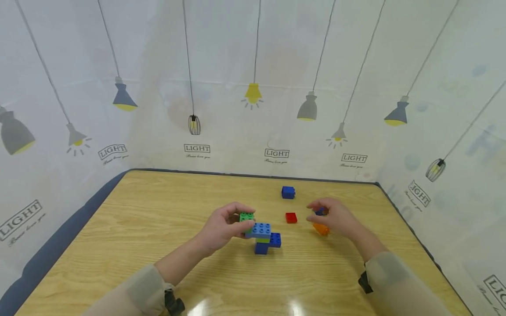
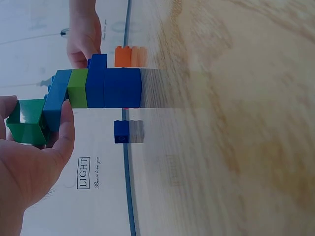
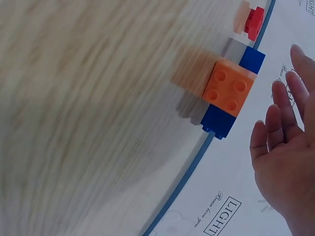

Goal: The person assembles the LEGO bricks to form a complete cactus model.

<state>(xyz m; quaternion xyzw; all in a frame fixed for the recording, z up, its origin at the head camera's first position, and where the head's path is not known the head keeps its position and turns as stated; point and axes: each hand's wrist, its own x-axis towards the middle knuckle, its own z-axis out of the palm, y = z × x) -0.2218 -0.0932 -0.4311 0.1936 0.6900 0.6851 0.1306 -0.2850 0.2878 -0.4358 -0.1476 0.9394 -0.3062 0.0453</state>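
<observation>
My left hand (image 1: 219,229) pinches the upper end of a stack of toy building blocks, thumb on one side and fingers behind. At its top a green block (image 1: 246,216) joins a light blue block (image 1: 262,229). Under them are a lime green block (image 2: 78,88) and two dark blue blocks (image 2: 123,87), the lowest at the tabletop. My right hand (image 1: 341,218) hovers with fingers extended and apart, holding nothing in the right wrist view. Nearest it are an orange block (image 3: 229,88) and a dark blue block (image 3: 218,122), both partly hidden by that hand in the head view.
A flat red block (image 1: 291,217) lies between the stack and my right hand. Farther back on the wooden table (image 1: 178,197) is another dark blue block (image 1: 288,192). A white curtain (image 1: 229,131) printed with lamps borders the table's far edge and sides.
</observation>
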